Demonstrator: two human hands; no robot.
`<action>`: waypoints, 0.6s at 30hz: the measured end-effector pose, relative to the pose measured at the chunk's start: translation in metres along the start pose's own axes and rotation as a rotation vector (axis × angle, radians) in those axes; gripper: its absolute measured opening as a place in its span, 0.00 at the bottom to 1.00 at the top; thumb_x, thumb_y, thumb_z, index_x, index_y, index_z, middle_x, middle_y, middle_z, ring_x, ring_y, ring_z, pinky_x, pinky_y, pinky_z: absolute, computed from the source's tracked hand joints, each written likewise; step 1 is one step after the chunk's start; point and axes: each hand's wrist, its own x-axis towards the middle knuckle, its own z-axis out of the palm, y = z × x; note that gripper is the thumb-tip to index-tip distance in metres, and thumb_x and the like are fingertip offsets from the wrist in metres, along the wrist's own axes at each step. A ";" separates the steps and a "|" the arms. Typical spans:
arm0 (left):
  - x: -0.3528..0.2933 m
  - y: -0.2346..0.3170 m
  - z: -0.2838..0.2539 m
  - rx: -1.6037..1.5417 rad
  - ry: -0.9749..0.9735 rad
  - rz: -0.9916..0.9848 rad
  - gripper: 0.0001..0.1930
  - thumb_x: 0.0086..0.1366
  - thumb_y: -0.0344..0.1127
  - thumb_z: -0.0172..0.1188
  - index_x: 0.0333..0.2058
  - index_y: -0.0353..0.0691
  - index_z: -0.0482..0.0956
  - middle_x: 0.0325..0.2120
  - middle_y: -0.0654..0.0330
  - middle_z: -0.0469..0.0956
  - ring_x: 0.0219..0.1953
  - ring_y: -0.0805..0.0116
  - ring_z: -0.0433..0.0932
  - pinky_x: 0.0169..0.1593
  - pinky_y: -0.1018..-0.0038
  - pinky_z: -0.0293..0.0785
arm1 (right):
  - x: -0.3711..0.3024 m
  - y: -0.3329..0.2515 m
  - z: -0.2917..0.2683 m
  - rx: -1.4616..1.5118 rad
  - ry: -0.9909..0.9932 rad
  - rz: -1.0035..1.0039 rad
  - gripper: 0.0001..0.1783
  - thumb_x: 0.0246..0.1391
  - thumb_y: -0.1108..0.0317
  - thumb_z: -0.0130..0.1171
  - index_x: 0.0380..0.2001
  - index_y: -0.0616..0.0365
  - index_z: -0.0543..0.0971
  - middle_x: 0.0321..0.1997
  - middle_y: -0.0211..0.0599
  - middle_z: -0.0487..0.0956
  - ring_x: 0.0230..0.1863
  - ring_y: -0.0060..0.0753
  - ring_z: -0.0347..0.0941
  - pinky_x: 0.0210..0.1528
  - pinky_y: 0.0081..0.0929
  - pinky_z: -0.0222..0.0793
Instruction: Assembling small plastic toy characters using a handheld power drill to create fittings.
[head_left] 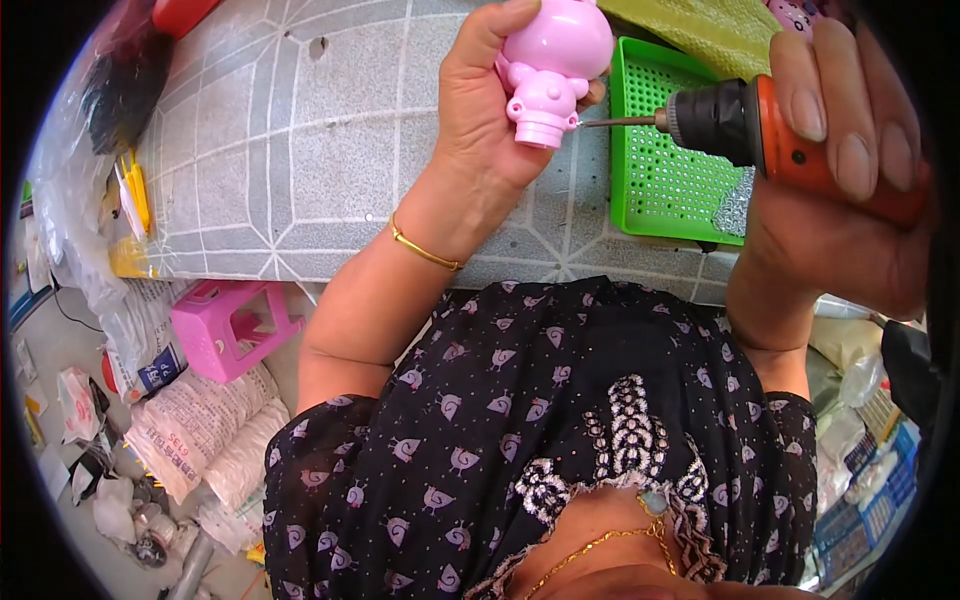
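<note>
My left hand (480,110) is closed around a glossy pink plastic figure (548,90) with a large round head and a small body. The figure's ringed base points toward me, and a small round lug sticks out on each side of it. In my right hand (840,170) is an orange and black electric screwdriver (720,120), held level with its long thin bit (625,122) pointing left. The bit's tip meets the lug on the figure's right side, where a tiny shiny spot shows. The top of the figure's head is cut off by the picture's edge.
Under my right hand stands a green perforated basket (635,215) with many small silvery screws (735,205) in its near right corner. A yellow-green woven sack (700,35) lies behind it. Below the grey table (330,170), left, are a pink plastic stool (235,330) and printed sacks (200,430).
</note>
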 end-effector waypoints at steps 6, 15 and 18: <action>0.000 0.002 -0.001 -0.044 -0.044 -0.005 0.19 0.60 0.45 0.63 0.44 0.37 0.77 0.35 0.52 0.82 0.31 0.59 0.82 0.29 0.66 0.82 | 0.001 0.000 -0.001 -0.039 -0.056 0.014 0.09 0.63 0.62 0.45 0.33 0.52 0.72 0.29 0.22 0.67 0.30 0.18 0.63 0.40 0.28 0.60; -0.001 0.003 0.001 -0.053 -0.037 -0.041 0.20 0.61 0.45 0.63 0.45 0.37 0.77 0.36 0.51 0.82 0.31 0.59 0.83 0.29 0.67 0.82 | 0.006 0.006 0.003 -0.102 -0.132 0.023 0.09 0.64 0.62 0.44 0.34 0.52 0.72 0.30 0.21 0.67 0.30 0.18 0.64 0.41 0.28 0.60; -0.001 0.003 0.001 -0.056 -0.051 -0.041 0.20 0.61 0.45 0.63 0.46 0.37 0.76 0.36 0.51 0.82 0.31 0.59 0.83 0.29 0.67 0.82 | 0.008 0.007 0.003 -0.121 -0.160 0.024 0.09 0.65 0.62 0.44 0.35 0.52 0.72 0.30 0.21 0.67 0.30 0.18 0.64 0.41 0.28 0.61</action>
